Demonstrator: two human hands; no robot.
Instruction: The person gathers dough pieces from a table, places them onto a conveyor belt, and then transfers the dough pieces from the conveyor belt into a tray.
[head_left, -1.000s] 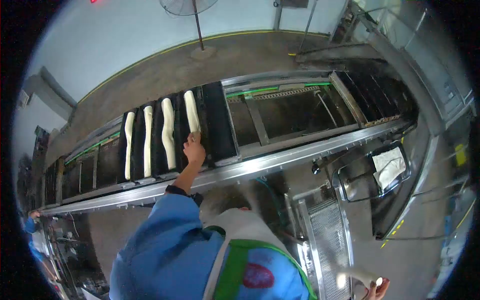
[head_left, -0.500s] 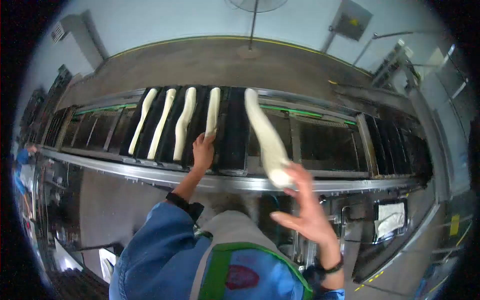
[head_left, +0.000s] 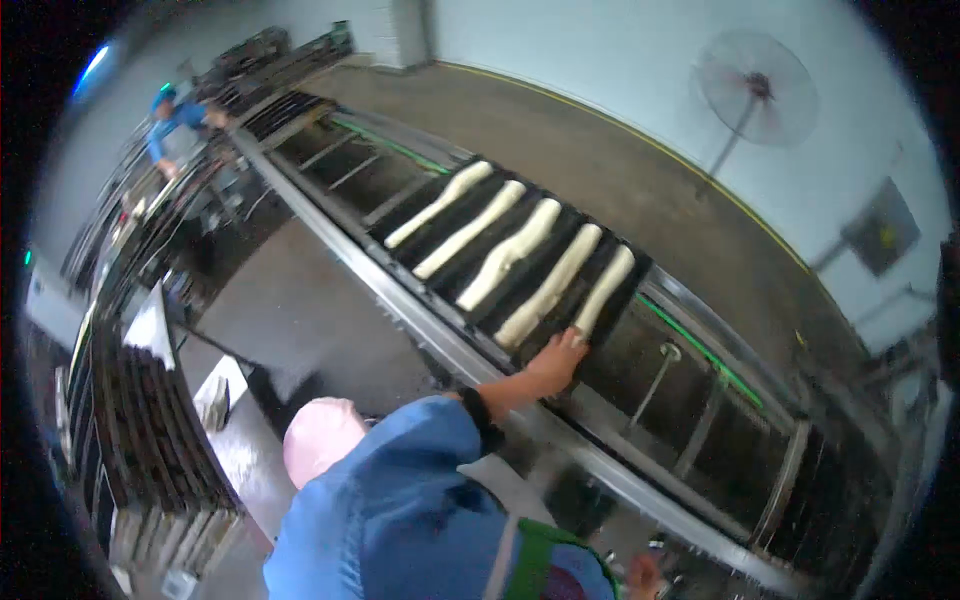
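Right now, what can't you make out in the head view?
Head view:
Near end of the rightmost dough strip: covered by the left hand; can't tell whether its fingers pinch or press.
Right hand: blurred, cut off by the bottom edge; any hold unclear.
Rounded pink thing: partly hidden behind the blue sleeve.
Grey wall panel: its yellow mark is too small and blurred.

Dough strips (head_left: 512, 255) lie in a tray (head_left: 578, 290) on the conveyor (head_left: 620, 480).
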